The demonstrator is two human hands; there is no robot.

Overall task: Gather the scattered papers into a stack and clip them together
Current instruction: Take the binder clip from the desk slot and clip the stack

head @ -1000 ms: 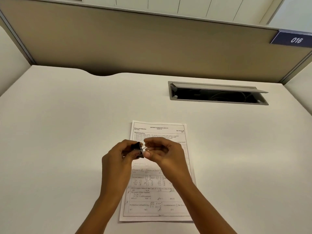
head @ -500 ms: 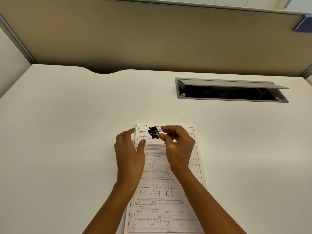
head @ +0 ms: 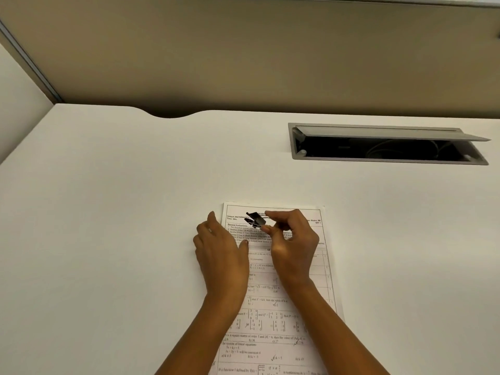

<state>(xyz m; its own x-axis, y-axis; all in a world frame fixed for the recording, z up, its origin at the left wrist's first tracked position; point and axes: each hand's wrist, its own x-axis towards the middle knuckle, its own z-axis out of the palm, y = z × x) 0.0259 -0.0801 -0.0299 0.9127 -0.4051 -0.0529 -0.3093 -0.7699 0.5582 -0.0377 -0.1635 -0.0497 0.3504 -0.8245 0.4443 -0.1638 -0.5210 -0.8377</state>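
Observation:
A stack of printed maths papers (head: 297, 269) lies flat on the white desk (head: 121, 212), its top edge pointing away from me. A black binder clip (head: 255, 219) hangs just above the upper left part of the top sheet, its jaws spread. My right hand (head: 293, 247) pinches the clip's wire handles between thumb and fingers. At the stack's left edge, my left hand (head: 220, 254) rests with fingers straight, thumb on the paper. The hands and forearms hide the stack's middle.
An open grey cable hatch (head: 387, 144) is set into the desk at the back right, its lid raised. A tan partition (head: 243, 55) stands along the desk's far edge, where there is a curved notch (head: 169, 113).
The left hand let go of the clip and went down to the stack's left edge. The right hand carried the clip forward toward the top of the papers, its jaws now spread.

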